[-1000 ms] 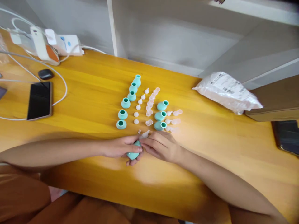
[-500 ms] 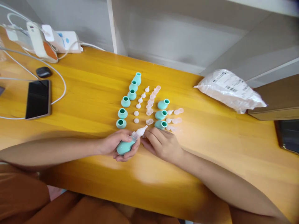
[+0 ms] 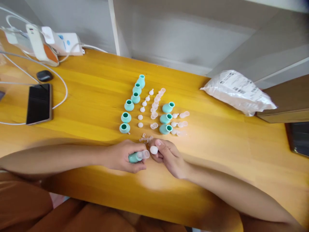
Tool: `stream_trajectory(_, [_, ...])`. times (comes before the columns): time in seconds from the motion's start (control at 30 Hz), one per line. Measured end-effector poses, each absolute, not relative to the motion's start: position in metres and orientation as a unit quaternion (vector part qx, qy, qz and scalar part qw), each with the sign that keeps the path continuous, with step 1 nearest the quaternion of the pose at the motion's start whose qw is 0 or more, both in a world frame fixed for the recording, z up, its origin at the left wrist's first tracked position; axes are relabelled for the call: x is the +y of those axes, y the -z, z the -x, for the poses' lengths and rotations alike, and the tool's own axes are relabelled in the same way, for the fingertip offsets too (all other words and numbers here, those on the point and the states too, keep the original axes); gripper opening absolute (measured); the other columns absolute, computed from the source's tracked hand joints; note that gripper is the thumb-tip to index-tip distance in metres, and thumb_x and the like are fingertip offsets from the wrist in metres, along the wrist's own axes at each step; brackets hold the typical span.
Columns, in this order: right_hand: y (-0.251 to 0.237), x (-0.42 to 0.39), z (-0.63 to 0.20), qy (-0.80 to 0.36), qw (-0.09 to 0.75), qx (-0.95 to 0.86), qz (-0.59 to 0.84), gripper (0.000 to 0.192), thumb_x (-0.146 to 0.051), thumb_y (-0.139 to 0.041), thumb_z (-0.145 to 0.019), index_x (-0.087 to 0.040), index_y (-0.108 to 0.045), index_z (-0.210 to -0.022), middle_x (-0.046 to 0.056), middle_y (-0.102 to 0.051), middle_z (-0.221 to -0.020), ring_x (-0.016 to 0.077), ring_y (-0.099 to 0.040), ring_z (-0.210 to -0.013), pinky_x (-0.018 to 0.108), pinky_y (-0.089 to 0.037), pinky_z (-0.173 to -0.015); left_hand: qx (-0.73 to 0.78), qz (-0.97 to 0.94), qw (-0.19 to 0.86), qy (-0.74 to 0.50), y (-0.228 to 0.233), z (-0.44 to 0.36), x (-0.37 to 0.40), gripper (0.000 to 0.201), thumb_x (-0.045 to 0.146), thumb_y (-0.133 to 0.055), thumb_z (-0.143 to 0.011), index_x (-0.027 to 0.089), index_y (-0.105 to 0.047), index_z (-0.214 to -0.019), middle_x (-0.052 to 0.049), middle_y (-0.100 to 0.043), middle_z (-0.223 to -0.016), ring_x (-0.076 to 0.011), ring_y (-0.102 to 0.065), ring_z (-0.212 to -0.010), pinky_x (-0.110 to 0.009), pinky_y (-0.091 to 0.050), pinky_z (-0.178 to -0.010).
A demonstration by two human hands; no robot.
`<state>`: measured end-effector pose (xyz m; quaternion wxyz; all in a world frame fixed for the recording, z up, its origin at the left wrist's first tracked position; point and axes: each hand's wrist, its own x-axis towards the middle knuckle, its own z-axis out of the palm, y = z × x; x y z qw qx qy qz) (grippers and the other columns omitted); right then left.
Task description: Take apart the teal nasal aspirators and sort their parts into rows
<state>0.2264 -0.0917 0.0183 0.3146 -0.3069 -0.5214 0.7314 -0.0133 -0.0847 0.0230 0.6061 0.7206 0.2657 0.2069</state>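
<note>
At the far left of the yellow wooden table [image 3: 84,106] a dark phone [image 3: 39,103] lies flat with a white cable [image 3: 63,96] looping round it, a small black case [image 3: 44,75] just behind it and white chargers [image 3: 45,43] at the back edge. Nearer the middle, the left hand [image 3: 122,156] rests low on the table, its fingers [image 3: 137,167] wrapped round a teal bulb [image 3: 133,157] that lies on its side, a clear neck piece [image 3: 145,154] poking out to the right. Behind it stand a curved row of open teal bulbs [image 3: 125,117], a line of small white caps [image 3: 140,117] and a line of clear tips [image 3: 154,113], with a few tiny clear bits [image 3: 145,139] close to the hands. Just beside the neck piece, the right hand [image 3: 169,156] pinches a small white cap [image 3: 154,149] between thumb and forefinger, near the neck but apart from it. Three more teal bulbs [image 3: 166,118] lie behind this hand. Far right sits a white plastic parcel bag [image 3: 238,91].
</note>
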Motion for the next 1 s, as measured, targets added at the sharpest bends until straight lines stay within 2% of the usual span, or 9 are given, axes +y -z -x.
stream_trajectory(0.1, [-0.017, -0.098, -0.222, -0.79, 0.306, -0.455, 0.276, 0.049, -0.066, -0.057, -0.114, -0.023, -0.056, -0.091, -0.008, -0.036, -0.069, 0.0099, -0.026, -0.053, 0.026, -0.024, -0.047, 0.308, -0.718, 0.561, -0.274, -0.019, 0.014, -0.09, 0.02, 0.034, -0.077, -0.097, 0.021, -0.061, -0.096, 0.003, -0.067, -0.08, -0.0105, -0.055, -0.066, -0.023, -0.045, -0.063])
stream_trajectory(0.23, [-0.016, -0.102, -0.219, -0.794, 0.314, -0.457, 0.248, 0.038, -0.06, -0.062, -0.114, -0.023, -0.06, -0.11, -0.008, -0.046, -0.074, 0.0084, -0.033, -0.053, 0.023, -0.029, -0.048, 0.354, -0.676, 0.538, -0.359, -0.017, 0.015, -0.092, 0.022, 0.034, -0.078, -0.1, 0.021, -0.064, -0.111, 0.0, -0.072, -0.09, -0.012, -0.062, -0.071, -0.024, -0.05, -0.067])
stream_trajectory(0.37, [-0.014, -0.103, -0.222, -0.764, 0.323, -0.484, 0.279, 0.031, -0.054, -0.063, -0.115, -0.024, -0.056, -0.113, -0.008, -0.051, -0.077, 0.0063, -0.037, -0.05, 0.021, -0.032, -0.048, 0.31, -0.683, 0.534, -0.389, -0.021, 0.013, -0.085, 0.015, 0.03, -0.079, -0.101, 0.022, -0.069, -0.11, -0.002, -0.075, -0.095, -0.0151, -0.069, -0.081, -0.028, -0.056, -0.077])
stream_trajectory(0.5, [-0.013, -0.102, -0.228, -0.63, 0.377, -0.606, 0.307, 0.014, -0.036, -0.065, -0.117, -0.027, -0.058, -0.126, -0.005, -0.058, -0.088, 0.0082, -0.048, -0.058, 0.02, -0.042, -0.051, 0.302, -0.682, 0.524, -0.41, -0.021, 0.012, -0.082, 0.016, 0.029, -0.079, -0.097, 0.021, -0.071, -0.108, -0.007, -0.077, -0.104, -0.0207, -0.073, -0.094, -0.034, -0.06, -0.087])
stream_trajectory(0.63, [-0.016, -0.092, -0.235, -0.395, 0.403, -0.774, 0.286, 0.035, -0.016, -0.065, -0.113, -0.029, -0.066, -0.145, 0.004, -0.071, -0.104, 0.0158, -0.069, -0.084, 0.026, -0.059, -0.069, 0.335, -0.659, 0.551, -0.386, -0.017, 0.011, -0.084, 0.017, 0.028, -0.077, -0.097, 0.021, -0.068, -0.11, -0.003, -0.076, -0.097, -0.017, -0.071, -0.083, -0.03, -0.058, -0.078])
stream_trajectory(0.7, [-0.017, -0.085, -0.239, -0.321, 0.41, -0.812, 0.265, 0.041, -0.009, -0.065, -0.111, -0.028, -0.069, -0.147, 0.008, -0.073, -0.111, 0.0183, -0.074, -0.094, 0.029, -0.064, -0.077, 0.345, -0.647, 0.557, -0.389, -0.017, 0.011, -0.086, 0.02, 0.028, -0.079, -0.096, 0.021, -0.065, -0.109, -0.003, -0.076, -0.098, -0.0159, -0.07, -0.081, -0.03, -0.058, -0.078])
stream_trajectory(0.8, [-0.018, -0.078, -0.242, -0.257, 0.427, -0.834, 0.236, 0.042, -0.004, -0.07, -0.107, -0.023, -0.071, -0.145, 0.01, -0.074, -0.11, 0.0188, -0.076, -0.095, 0.031, -0.066, -0.08, 0.332, -0.633, 0.57, -0.406, -0.017, 0.009, -0.086, 0.019, 0.028, -0.079, -0.097, 0.022, -0.063, -0.107, -0.002, -0.076, -0.102, -0.016, -0.071, -0.083, -0.031, -0.059, -0.081])
stream_trajectory(1.0, [-0.019, -0.071, -0.24, -0.281, 0.417, -0.833, 0.229, 0.03, -0.006, -0.076, -0.103, -0.02, -0.069, -0.128, 0.008, -0.073, -0.107, 0.0138, -0.069, -0.076, 0.025, -0.062, -0.064, 0.353, -0.667, 0.512, -0.41, -0.019, 0.007, -0.085, 0.016, 0.021, -0.077, -0.096, 0.021, -0.064, -0.105, -0.001, -0.074, -0.099, -0.0153, -0.072, -0.085, -0.03, -0.059, -0.08])
